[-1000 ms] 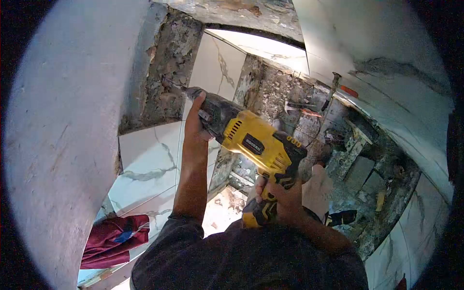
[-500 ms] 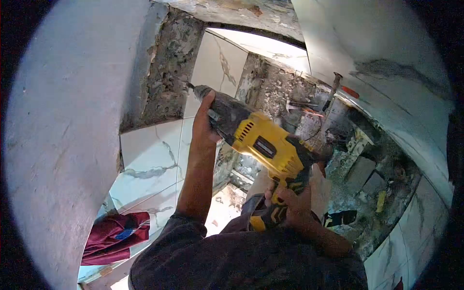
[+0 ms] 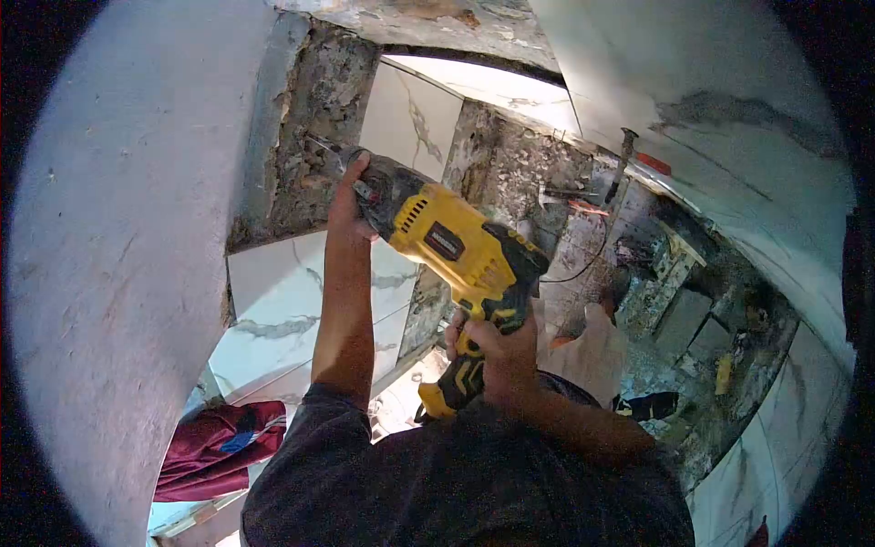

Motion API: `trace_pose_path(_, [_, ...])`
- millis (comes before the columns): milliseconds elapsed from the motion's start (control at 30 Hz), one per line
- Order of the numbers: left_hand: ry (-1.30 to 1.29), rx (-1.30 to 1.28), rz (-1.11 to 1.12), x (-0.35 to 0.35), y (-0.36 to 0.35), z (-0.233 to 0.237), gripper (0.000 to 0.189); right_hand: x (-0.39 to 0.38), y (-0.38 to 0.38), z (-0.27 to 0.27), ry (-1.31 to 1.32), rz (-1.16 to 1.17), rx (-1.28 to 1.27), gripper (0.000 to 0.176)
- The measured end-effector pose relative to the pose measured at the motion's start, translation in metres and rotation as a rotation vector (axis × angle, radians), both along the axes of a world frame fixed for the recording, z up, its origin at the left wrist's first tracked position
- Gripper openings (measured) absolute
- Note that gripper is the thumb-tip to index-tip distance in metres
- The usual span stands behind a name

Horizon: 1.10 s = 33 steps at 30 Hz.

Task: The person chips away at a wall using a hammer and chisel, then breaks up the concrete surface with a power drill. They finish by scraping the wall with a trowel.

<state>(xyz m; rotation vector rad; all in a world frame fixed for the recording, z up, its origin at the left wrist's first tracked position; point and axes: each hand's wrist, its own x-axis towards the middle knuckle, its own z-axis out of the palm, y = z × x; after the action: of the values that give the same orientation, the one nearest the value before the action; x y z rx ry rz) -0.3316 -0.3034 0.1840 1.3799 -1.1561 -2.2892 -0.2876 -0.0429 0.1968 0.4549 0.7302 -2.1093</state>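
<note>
A yellow and black rotary hammer drill (image 3: 447, 242) slants across the middle of the view. Its thin metal bit (image 3: 324, 146) points up and left, with the tip at the rough bare wall patch (image 3: 310, 118); contact is hard to make out. Close behind the bit, my left hand (image 3: 350, 202) wraps round the dark front of the drill. My right hand (image 3: 506, 357) is closed on the rear grip, fingers at the trigger area.
Marbled white tiles (image 3: 278, 296) border the bare patch. Maroon cloth (image 3: 219, 451) hangs at lower left. On the right, a hammer (image 3: 622, 164), a red object (image 3: 653, 164), a thin cable (image 3: 597, 255) and broken blocks (image 3: 706, 337) lie on a rubble-strewn surface.
The drill and both hands have shifted left and slightly up. The bit now overlaps the bare wall patch further in, and a cable behind the drill has come into clearer view.
</note>
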Motion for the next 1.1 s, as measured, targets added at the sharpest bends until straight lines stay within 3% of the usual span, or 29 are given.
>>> trace_pose_path(100, [-0.121, -0.030, 0.076, -0.003, 0.020, 0.003, 0.021, -0.001, 0.013, -0.010, -0.062, 0.014, -0.003, 0.023])
trace_pose_path(167, [0.060, 0.027, 0.035, 0.003, 0.029, -0.004, 0.022, -0.003, 0.029, -0.015, -0.062, 0.018, -0.033, 0.023])
trace_pose_path(367, [0.034, 0.076, 0.017, 0.012, 0.052, -0.014, 0.024, 0.004, 0.063, -0.006, -0.109, 0.038, 0.011, 0.025])
trace_pose_path(467, [0.053, 0.108, 0.024, 0.013, 0.038, -0.012, 0.024, 0.004, 0.045, -0.024, -0.072, 0.028, -0.172, 0.025])
trace_pose_path(567, [0.030, 0.017, 0.006, 0.014, 0.002, -0.022, 0.024, 0.002, 0.020, -0.026, -0.169, 0.106, -0.072, 0.033])
trace_pose_path(633, [0.024, 0.109, -0.096, 0.009, -0.018, -0.021, 0.022, 0.003, 0.003, -0.024, -0.065, 0.063, -0.010, 0.026])
trace_pose_path(700, [-0.022, 0.030, 0.021, 0.005, -0.011, -0.020, 0.020, -0.001, 0.002, -0.019, -0.080, 0.049, -0.037, 0.026])
trace_pose_path(800, [-0.024, -0.009, -0.024, -0.003, 0.005, -0.005, 0.021, -0.007, 0.009, -0.011, -0.124, 0.029, -0.061, 0.030])
trace_pose_path(1100, [0.034, -0.004, -0.021, 0.002, 0.007, -0.018, 0.030, -0.009, 0.016, -0.030, -0.170, 0.035, -0.072, 0.035])
